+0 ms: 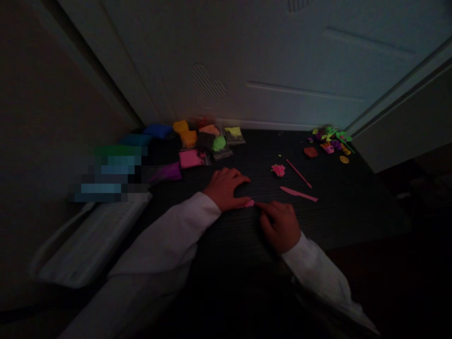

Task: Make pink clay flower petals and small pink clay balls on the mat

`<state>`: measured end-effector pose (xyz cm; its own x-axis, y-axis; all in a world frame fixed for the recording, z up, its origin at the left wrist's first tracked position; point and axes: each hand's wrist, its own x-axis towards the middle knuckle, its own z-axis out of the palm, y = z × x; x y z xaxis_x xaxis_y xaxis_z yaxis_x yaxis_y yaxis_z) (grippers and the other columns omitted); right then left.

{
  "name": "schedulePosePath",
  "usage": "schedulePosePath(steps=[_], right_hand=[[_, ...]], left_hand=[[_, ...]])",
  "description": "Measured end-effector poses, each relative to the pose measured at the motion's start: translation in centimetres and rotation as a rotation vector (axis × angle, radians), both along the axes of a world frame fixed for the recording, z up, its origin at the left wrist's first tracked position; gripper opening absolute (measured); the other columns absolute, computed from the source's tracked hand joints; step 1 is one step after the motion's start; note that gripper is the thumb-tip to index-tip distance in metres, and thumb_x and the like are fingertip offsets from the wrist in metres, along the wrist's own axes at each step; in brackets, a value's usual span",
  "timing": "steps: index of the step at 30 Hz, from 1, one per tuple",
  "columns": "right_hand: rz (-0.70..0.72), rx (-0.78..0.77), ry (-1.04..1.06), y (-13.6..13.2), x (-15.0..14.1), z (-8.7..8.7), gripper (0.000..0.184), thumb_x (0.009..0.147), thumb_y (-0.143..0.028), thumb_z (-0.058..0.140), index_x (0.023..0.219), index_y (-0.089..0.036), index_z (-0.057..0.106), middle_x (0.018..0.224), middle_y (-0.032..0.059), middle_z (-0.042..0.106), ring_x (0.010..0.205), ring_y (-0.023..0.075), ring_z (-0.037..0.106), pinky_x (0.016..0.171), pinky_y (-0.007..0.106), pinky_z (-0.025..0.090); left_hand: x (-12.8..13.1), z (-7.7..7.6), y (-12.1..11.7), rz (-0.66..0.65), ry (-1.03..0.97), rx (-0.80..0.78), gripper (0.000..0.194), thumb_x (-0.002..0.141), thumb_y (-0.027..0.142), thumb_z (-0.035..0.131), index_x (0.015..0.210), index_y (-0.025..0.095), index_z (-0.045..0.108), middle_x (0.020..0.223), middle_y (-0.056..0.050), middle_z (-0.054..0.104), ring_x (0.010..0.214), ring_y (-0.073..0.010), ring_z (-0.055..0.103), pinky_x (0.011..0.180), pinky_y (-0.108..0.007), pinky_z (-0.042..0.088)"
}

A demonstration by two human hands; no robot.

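A small lump of pink modelling clay [250,203] lies on the dark tabletop between my two hands. My left hand [226,188] rests on the table with fingers spread, and its thumb touches the clay's left side, partly covering it. From the right, the index finger of my right hand [280,223] stretches to the clay's edge while the other fingers curl loosely. Beyond it sits a bumpy pink clay cluster with green bits [278,170]. Close by are a thin pink modelling stick [299,173] and a pink plastic knife [298,193].
Several clay packets line the back left, including a pink packet [191,158] and a blue packet [157,131]. A pale case [92,245] stands at left. Colourful clay pieces [330,136] and a reddish lump [310,152] lie at right. A white panel [282,56] rises behind.
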<state>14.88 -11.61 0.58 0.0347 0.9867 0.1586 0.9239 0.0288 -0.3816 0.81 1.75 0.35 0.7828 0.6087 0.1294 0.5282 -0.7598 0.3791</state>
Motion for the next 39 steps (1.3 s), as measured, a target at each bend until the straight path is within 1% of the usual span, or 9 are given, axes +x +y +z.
schedulePosePath(steps=[12,17,22,27,33,39], right_hand=[[0.015,-0.019,-0.082,0.0,-0.1,-0.1,0.03,0.075,-0.021,0.042,0.101,-0.02,0.055,0.077,0.0034,0.056,0.076,0.0155,0.048,0.07,0.03,0.027],[0.025,-0.027,-0.064,0.2,-0.1,0.0,0.03,0.075,-0.02,0.042,0.102,-0.022,0.055,0.078,0.0024,0.055,0.077,0.0154,0.049,0.071,0.03,0.027],[0.048,-0.021,-0.026,0.1,0.0,0.0,0.029,0.076,-0.02,0.042,0.102,-0.023,0.055,0.077,0.0019,0.055,0.077,0.0149,0.049,0.071,0.03,0.027],[0.016,-0.005,0.005,0.0,0.1,0.1,0.028,0.076,-0.019,0.042,0.1,-0.022,0.055,0.077,0.0015,0.056,0.077,0.0146,0.05,0.071,0.03,0.028],[-0.02,0.027,0.021,0.1,0.3,-0.1,0.024,0.076,-0.018,0.042,0.093,-0.021,0.058,0.077,0.0018,0.057,0.077,0.0149,0.05,0.072,0.03,0.029],[-0.014,0.018,-0.025,0.2,0.1,-0.1,0.026,0.075,-0.019,0.043,0.097,-0.021,0.057,0.08,0.0027,0.057,0.079,0.0157,0.049,0.073,0.031,0.028]], left_hand=[[0.0,0.2,-0.5,0.031,0.012,0.043,0.056,0.061,0.062,0.044,0.105,0.028,0.047,0.099,-0.003,0.047,0.093,-0.0222,0.038,0.076,-0.035,0.028],[0.2,0.1,-0.8,0.058,0.013,0.069,0.052,0.062,0.059,0.045,0.104,0.028,0.048,0.099,-0.003,0.046,0.093,-0.0221,0.038,0.077,-0.035,0.028],[0.2,0.1,-0.9,0.057,0.01,0.069,0.052,0.062,0.059,0.046,0.104,0.028,0.047,0.099,-0.002,0.046,0.093,-0.022,0.038,0.077,-0.036,0.027],[0.0,0.2,-0.9,0.055,0.004,0.064,0.052,0.063,0.06,0.043,0.104,0.028,0.047,0.099,-0.002,0.046,0.093,-0.022,0.038,0.078,-0.036,0.027],[0.0,0.1,-0.9,0.046,0.005,0.065,0.057,0.06,0.063,0.044,0.105,0.028,0.047,0.1,-0.003,0.045,0.093,-0.0222,0.038,0.078,-0.036,0.027],[0.2,0.3,-1.4,0.07,0.018,0.096,0.056,0.06,0.06,0.047,0.105,0.027,0.047,0.1,-0.004,0.045,0.093,-0.0227,0.037,0.078,-0.037,0.027]])
